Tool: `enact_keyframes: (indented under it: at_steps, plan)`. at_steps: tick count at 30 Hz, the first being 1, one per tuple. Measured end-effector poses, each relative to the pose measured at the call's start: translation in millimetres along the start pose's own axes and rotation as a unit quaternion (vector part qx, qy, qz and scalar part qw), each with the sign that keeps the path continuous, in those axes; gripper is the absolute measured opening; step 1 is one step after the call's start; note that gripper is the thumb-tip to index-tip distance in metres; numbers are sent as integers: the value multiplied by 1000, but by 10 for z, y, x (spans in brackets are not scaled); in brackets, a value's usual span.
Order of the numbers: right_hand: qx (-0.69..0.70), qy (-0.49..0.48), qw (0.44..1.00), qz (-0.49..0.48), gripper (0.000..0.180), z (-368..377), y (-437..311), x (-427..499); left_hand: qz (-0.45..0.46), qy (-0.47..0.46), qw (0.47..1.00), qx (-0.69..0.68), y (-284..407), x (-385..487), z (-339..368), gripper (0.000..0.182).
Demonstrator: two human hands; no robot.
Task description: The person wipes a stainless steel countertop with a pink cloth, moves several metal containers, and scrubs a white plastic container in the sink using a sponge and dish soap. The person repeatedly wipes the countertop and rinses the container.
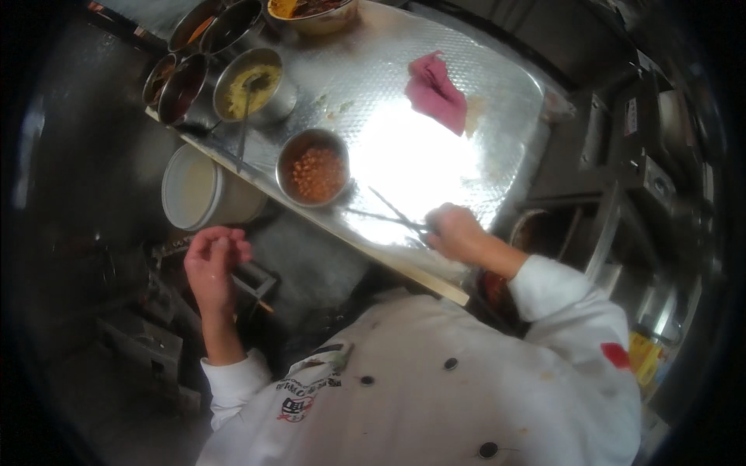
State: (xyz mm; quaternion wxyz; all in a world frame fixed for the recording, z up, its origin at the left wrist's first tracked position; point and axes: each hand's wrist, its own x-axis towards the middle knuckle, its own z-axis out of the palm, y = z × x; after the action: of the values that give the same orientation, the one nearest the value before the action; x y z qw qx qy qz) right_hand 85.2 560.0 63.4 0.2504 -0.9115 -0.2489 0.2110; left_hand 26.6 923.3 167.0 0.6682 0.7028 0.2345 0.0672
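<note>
My right hand is closed around a thin, dark, scissors-like tool over the near part of the metal table. Its two long arms spread apart toward a steel bowl of reddish-brown beans or nuts; blur and glare hide the exact kind. My left hand hangs in the air off the table's edge, fingers loosely curled, with nothing visible in it. Nearest to it is a white plastic bucket with pale contents, standing lower than the tabletop.
A crumpled pink cloth lies on the tabletop. Toward the far left stand a steel pot of yellow food with a spoon, and several more steel pots. Metal kitchen equipment lines the right.
</note>
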Motion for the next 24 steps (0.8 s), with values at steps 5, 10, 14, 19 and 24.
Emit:
enact_keyframes:
  at_steps: [5,10,14,19,24]
  plan:
    - [-80,-82,988,106,14,86,-175,27,26,-97,995,-27,-152,284,106,12]
    - [-100,11,995,-5,6,103,-114,7,26,-84,996,3,-27,513,376,14]
    - [-32,222,974,-21,14,-58,140,-125,77,-110,990,31,140,489,679,11]
    - [214,286,928,104,15,-755,608,-651,92,-144,985,4,200,356,1064,9]
    - [563,483,662,107,27,-948,1745,-2255,73,-141,986,52,201,-126,1570,10]
